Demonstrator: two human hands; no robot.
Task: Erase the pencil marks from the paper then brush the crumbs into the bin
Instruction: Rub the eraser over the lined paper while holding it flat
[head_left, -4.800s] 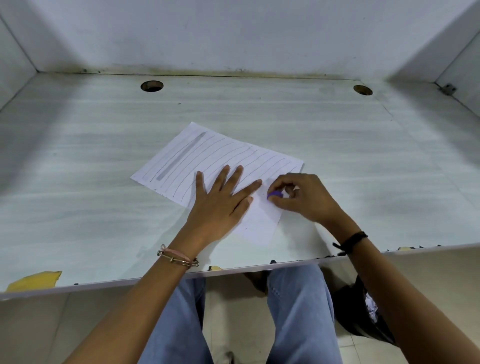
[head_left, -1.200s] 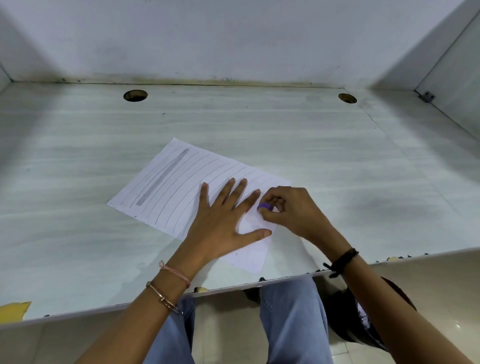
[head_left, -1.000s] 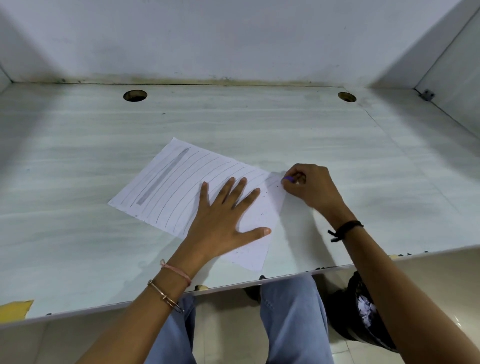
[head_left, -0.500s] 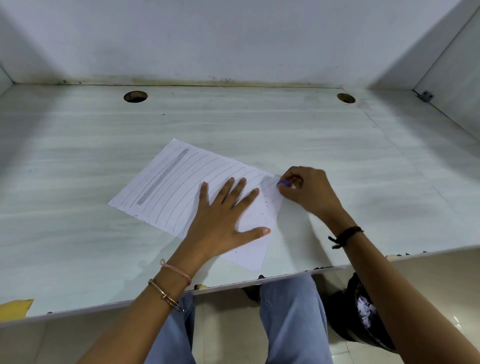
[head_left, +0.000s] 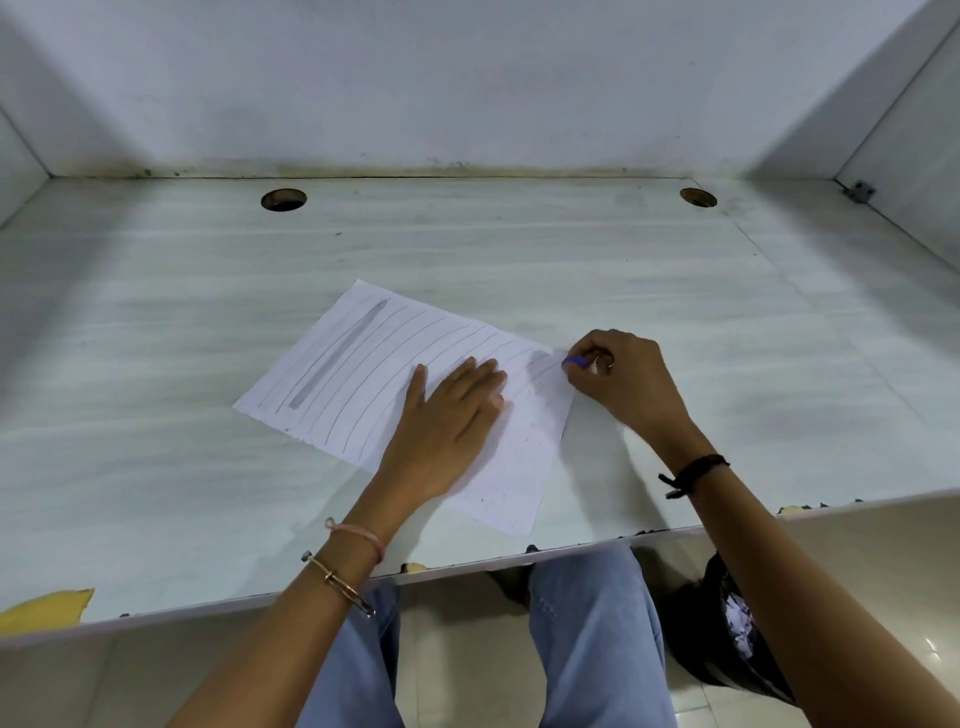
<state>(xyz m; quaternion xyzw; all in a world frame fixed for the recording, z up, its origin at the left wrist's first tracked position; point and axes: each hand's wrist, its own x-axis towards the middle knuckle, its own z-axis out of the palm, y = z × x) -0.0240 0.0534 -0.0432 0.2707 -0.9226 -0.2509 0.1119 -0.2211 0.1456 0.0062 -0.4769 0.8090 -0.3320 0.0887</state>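
Note:
A white sheet of paper (head_left: 363, 374) with pencil lines and a broad grey shaded stripe lies at an angle on the pale desk (head_left: 156, 322). My left hand (head_left: 447, 415) presses flat on the sheet with straight fingers. My right hand (head_left: 623, 379) pinches a small purple eraser (head_left: 574, 361) at the sheet's far right corner. Dark eraser crumbs (head_left: 519, 452) dot the near right part of the paper, where the lines are gone. A black bin bag (head_left: 727, 644) with crumpled paper inside sits on the floor under the desk's right side, partly hidden by my right forearm.
Two round cable holes (head_left: 283, 199) (head_left: 698, 197) open near the desk's back edge. White walls close off the back and both sides. The desk's front edge (head_left: 467, 564) is chipped, with a yellow patch (head_left: 44, 610) at the near left. My knees are under the desk.
My right hand moved the eraser from beside my left fingertips up to the sheet's far right corner. My left thumb has drawn in against the hand. More lines on the right are erased.

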